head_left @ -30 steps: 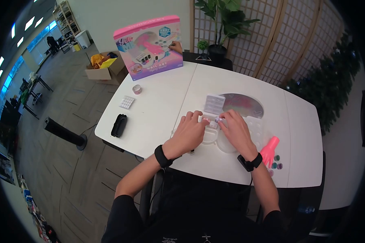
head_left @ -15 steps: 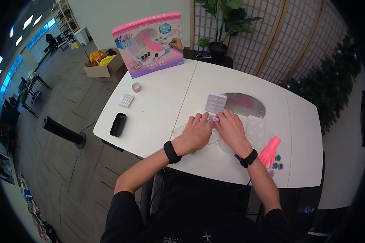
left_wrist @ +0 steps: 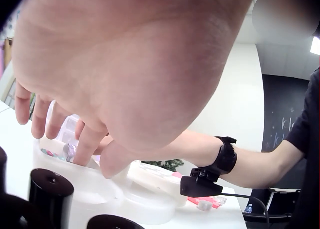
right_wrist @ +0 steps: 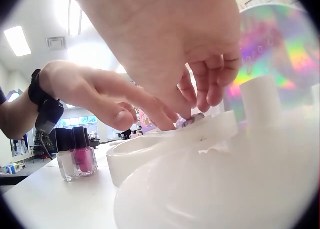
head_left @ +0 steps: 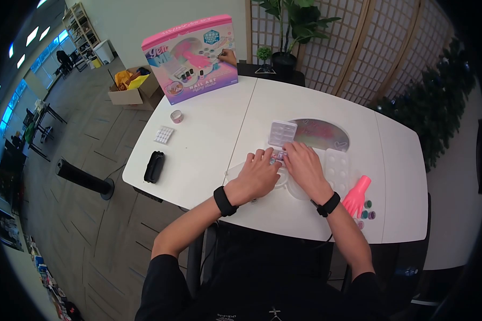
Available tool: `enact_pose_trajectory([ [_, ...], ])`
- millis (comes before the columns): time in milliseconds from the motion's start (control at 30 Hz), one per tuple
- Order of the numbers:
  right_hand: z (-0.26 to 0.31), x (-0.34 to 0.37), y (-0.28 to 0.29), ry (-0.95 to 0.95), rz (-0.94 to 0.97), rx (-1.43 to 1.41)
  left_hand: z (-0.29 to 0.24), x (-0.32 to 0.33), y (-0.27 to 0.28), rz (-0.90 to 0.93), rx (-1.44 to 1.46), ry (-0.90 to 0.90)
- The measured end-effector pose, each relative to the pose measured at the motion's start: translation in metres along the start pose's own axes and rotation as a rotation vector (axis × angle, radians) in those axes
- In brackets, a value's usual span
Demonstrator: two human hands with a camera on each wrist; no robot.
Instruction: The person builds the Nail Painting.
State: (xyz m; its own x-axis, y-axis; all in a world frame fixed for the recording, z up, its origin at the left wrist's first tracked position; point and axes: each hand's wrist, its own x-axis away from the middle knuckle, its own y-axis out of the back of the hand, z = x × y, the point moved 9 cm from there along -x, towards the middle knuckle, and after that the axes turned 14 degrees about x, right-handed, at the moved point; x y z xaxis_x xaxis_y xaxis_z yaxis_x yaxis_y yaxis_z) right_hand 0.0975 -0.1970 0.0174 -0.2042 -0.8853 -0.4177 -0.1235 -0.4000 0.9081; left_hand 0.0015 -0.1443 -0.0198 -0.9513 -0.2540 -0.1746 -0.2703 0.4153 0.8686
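Both hands are close together over a white tray (right_wrist: 145, 151) with raised rims. Small glitter pots (left_wrist: 66, 151) sit in the tray beneath the fingertips. My left hand (head_left: 256, 176) has its fingers stretched downward, the index finger right beside the pots. The thumb of my right hand (head_left: 308, 171) touches a purple glitter pot (right_wrist: 191, 120), its other fingers hanging bent on the far side. Behind the hands stands a clear compartment case (head_left: 281, 132), lid raised, before a shiny oval panel (head_left: 322, 134). The hands partly hide the pots from the head view.
Nail polish bottles (right_wrist: 84, 158) with black caps stand near the left hand. To the right lie a white palette (head_left: 336, 168), a pink model hand (head_left: 357, 198) and several small pots (head_left: 368, 205). A black case (head_left: 154, 167) and a nail art box (head_left: 193, 59) are on the left.
A second ago each hand pinched a small pot above the tray. Both hands have since come closer together and lowered, and the pots now sit in the tray under the fingertips.
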Motion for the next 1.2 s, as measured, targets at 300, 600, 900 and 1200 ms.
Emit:
enact_pose_trajectory([
  [300, 0.003, -0.002, -0.010, 0.072, 0.016, 0.055, 0.000, 0.005, 0.019, 0.083, 0.028, 0.101],
  [600, 0.004, -0.003, -0.018, 0.095, 0.034, 0.069, 0.027, 0.054, 0.063, -0.016, 0.139, 0.248],
  [900, 0.009, 0.001, -0.018, 0.128, 0.023, 0.050, 0.061, 0.092, 0.074, -0.145, 0.172, 0.341],
  [1200, 0.012, 0.003, -0.010, 0.134, 0.070, 0.001, 0.092, 0.099, 0.052, -0.107, 0.231, 0.416],
])
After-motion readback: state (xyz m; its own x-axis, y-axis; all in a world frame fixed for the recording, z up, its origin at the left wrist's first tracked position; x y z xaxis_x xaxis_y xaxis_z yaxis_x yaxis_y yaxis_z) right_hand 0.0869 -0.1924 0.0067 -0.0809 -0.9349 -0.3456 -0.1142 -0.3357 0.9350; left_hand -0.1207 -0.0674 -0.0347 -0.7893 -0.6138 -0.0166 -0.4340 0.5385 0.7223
